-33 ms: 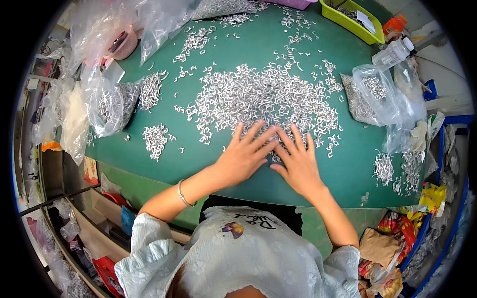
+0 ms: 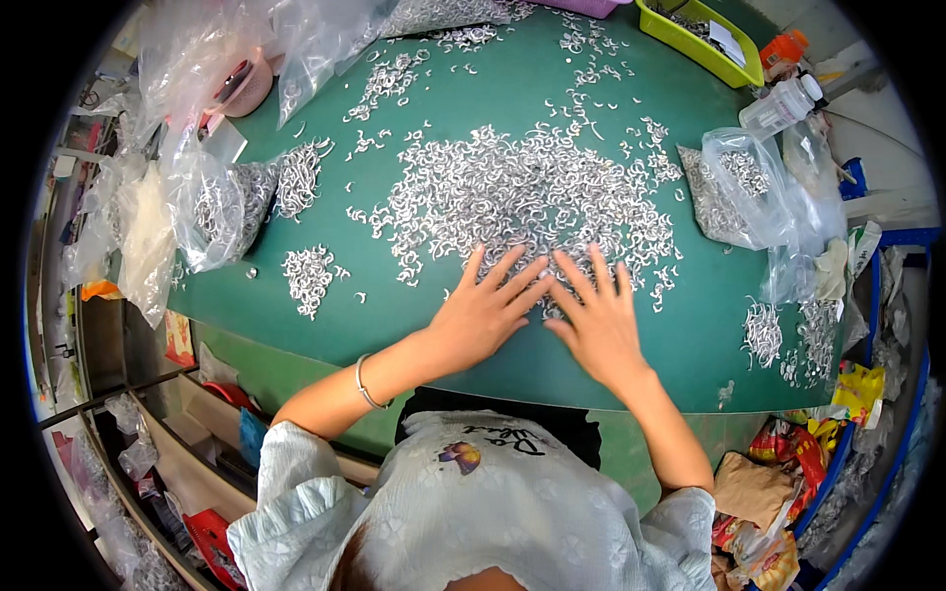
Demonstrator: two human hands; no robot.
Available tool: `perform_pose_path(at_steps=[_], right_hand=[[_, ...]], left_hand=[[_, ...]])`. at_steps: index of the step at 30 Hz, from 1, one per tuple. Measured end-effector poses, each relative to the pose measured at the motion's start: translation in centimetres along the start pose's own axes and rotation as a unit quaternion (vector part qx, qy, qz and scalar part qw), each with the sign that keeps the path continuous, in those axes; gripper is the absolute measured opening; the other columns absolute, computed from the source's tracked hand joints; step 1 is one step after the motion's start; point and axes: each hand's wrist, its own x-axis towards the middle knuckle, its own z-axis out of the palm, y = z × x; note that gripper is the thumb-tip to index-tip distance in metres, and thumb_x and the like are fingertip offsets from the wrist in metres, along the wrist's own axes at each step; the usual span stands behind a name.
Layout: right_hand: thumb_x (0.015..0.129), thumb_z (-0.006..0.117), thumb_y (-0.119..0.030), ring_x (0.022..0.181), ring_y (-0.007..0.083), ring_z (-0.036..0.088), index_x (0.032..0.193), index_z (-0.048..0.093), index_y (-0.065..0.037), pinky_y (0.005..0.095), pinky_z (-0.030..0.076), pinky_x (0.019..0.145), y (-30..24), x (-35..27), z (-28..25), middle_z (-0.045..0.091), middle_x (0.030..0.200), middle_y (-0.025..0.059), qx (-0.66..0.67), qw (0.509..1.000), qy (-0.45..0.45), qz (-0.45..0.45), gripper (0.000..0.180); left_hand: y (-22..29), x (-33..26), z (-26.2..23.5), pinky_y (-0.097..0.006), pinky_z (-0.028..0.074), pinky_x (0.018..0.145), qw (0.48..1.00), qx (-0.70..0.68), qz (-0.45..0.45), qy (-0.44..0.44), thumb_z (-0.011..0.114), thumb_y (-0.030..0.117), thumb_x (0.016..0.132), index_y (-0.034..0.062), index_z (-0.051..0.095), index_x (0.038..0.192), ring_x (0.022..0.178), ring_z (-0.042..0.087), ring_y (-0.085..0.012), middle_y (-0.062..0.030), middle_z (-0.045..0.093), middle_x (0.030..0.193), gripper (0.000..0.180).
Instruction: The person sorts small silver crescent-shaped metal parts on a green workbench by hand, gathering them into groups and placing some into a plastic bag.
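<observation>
Here, silvery pieces (image 2: 532,192), green tabletop (image 2: 695,355), floor (image 2: 631,443).

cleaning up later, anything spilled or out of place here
Possibly: loose curved pieces lie near the right edge of the green table, apart from the main pile at the left hand and right hand. They could be spilled or set aside; I can't tell.

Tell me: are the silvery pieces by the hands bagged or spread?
Spread: the silvery pieces lie loose in a wide patch on the green tabletop, left hand and right hand at its near edge.
</observation>
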Motion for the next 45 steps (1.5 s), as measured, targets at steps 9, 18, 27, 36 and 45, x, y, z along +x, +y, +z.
perform_pose_path(at_steps=[9,18,27,36,45], right_hand=[[0.088,0.062,-0.02,0.141,0.0364,0.024,0.135,0.047,-0.008,0.0579,0.019,0.11,2.1,-1.0,-0.4,0.036,0.148,0.0106,0.008,0.984,0.121,0.132,0.051],[0.087,0.063,-0.023,0.14,0.0341,0.028,0.136,0.045,-0.005,0.059,0.019,0.108,1.0,-1.8,0.4,0.038,0.147,0.0105,-0.042,0.989,0.083,0.116,0.055],[0.081,0.069,-0.027,0.14,0.0339,0.025,0.134,0.047,-0.003,0.0624,0.018,0.108,-1.5,-3.6,-0.6,0.035,0.148,0.0069,0.0,0.999,-0.006,0.037,0.062],[0.084,0.066,-0.025,0.14,0.0367,0.025,0.133,0.048,-0.002,0.0612,0.016,0.108,-2.4,-6.7,0.0,0.037,0.148,0.0107,0.002,0.989,0.046,0.144,0.058],[0.084,0.066,-0.022,0.14,0.0355,0.028,0.133,0.049,-0.002,0.0621,0.015,0.107,-3.3,-5.4,0.0,0.04,0.146,0.0113,0.006,0.994,0.013,0.108,0.055]], left_hand=[[-2.0,-2.6,-1.4,-0.064,0.023,0.107,0.988,0.121,-0.096,-0.002,0.054,0.002,0.079,0.0086,0.048,0.135,0.138,0.027,-0.036,-0.0152,0.033,0.148,0.057],[-0.5,-2.6,0.0,-0.066,0.021,0.106,0.99,0.116,-0.077,-0.007,0.055,-0.001,0.076,0.0057,0.048,0.135,0.141,0.025,-0.0339,-0.013,0.032,0.15,0.06],[1.6,-3.9,0.7,-0.067,0.019,0.106,0.994,0.061,-0.086,-0.002,0.054,0.002,0.081,0.0014,0.043,0.137,0.14,0.027,-0.0342,-0.0125,0.034,0.15,0.057],[3.0,-4.9,1.0,-0.069,0.017,0.105,0.993,0.037,-0.111,0.019,0.053,0.0,0.081,-0.0008,0.049,0.132,0.139,0.031,-0.0333,-0.0122,0.037,0.148,0.051],[4.0,-4.4,0.8,-0.064,0.02,0.108,0.999,-0.021,-0.032,-0.006,0.053,-0.005,0.078,-0.0014,0.05,0.13,0.138,0.033,-0.0324,-0.0144,0.039,0.146,0.052]])
